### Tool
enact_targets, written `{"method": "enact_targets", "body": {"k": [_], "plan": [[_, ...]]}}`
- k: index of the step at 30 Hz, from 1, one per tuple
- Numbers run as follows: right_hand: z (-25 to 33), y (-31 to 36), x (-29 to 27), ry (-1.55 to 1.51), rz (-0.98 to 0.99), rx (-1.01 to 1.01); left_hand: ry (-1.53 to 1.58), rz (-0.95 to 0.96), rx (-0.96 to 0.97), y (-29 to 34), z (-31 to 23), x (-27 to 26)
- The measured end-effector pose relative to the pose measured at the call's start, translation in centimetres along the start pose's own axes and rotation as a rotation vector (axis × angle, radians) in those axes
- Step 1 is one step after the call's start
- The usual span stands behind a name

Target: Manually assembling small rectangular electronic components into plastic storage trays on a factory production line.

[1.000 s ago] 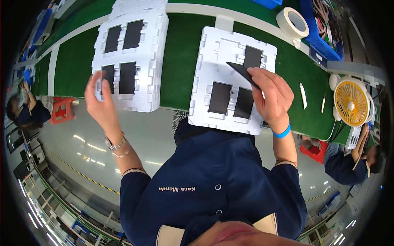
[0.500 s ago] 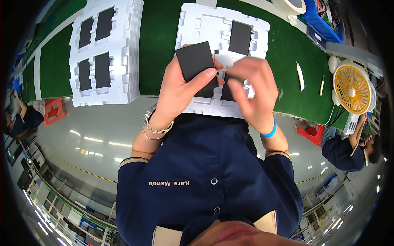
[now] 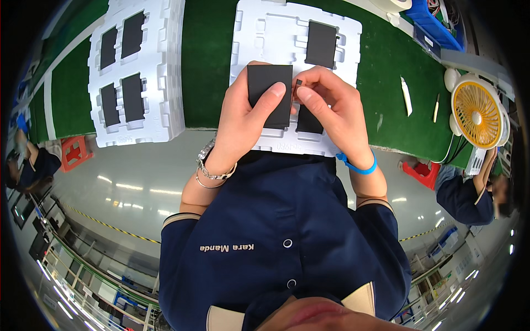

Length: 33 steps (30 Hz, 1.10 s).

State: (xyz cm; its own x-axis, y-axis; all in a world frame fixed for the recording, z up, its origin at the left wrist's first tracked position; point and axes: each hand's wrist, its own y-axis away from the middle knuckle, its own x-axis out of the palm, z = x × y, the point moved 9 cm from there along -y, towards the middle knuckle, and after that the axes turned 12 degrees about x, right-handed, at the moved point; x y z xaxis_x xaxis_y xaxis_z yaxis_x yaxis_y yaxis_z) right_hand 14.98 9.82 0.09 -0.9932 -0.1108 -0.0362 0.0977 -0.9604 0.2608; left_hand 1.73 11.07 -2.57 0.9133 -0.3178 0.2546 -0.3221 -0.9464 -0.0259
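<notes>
My left hand (image 3: 245,113) is closed round a flat black rectangular battery (image 3: 269,83), its thumb lying across the face. From the battery's right edge a short strip with a small black connector (image 3: 299,83) sticks out. The fingers of my right hand (image 3: 335,107) are pinched at this connector. Beneath both hands lies a white moulded plastic tray (image 3: 251,25). In its upper right pocket sits another black battery (image 3: 321,44); one more (image 3: 309,121) lies in the lower right pocket, partly covered by my right hand.
To the left stands a stack of white trays (image 3: 160,110), several black batteries in the top one. On the green mat (image 3: 207,55), right of my hands, lie a white-handled tool (image 3: 406,96) and a thin pen-like tool (image 3: 436,107), beside a yellow fan (image 3: 476,115). A blue bin (image 3: 441,27) stands behind.
The battery in my left hand has turned from tilted to nearly upright. My right hand, blurred and apart before, has come in to the battery's right edge and closed on the connector.
</notes>
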Motion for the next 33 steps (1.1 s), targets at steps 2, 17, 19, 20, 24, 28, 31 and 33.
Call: {"method": "enact_targets", "body": {"k": [2,17,19,20,24,28,31,33], "plan": [[-0.5,0.0,0.1,-0.016,0.009,0.032,-0.056,-0.003,0.018,0.1,0.1,-0.1],[-1.8,-1.2,-0.2,-0.024,0.174,0.225,-0.178,0.077,-0.014,-0.4,0.6,-0.1],[-1.5,-1.0,-0.4,-0.074,0.118,0.205,-0.047,0.017,-0.031,-0.4,0.3,0.1],[-1.5,-1.0,-0.5,-0.098,0.091,0.195,-0.049,0.021,-0.021,-0.4,0.2,0.1],[-1.6,-0.9,-0.5,-0.091,0.098,0.172,-0.044,0.040,-0.001,-0.5,0.2,0.3],[-1.8,-0.8,0.1,-0.108,0.117,0.164,0.032,0.022,-0.011,-0.4,0.2,0.7],[-2.0,-0.6,0.3,-0.173,0.129,0.183,-0.009,-0.056,0.022,-0.2,-0.1,0.4],[-1.7,-0.5,0.2,-0.179,0.110,0.175,0.083,-0.025,-0.014,-0.1,0.2,0.7]]}}
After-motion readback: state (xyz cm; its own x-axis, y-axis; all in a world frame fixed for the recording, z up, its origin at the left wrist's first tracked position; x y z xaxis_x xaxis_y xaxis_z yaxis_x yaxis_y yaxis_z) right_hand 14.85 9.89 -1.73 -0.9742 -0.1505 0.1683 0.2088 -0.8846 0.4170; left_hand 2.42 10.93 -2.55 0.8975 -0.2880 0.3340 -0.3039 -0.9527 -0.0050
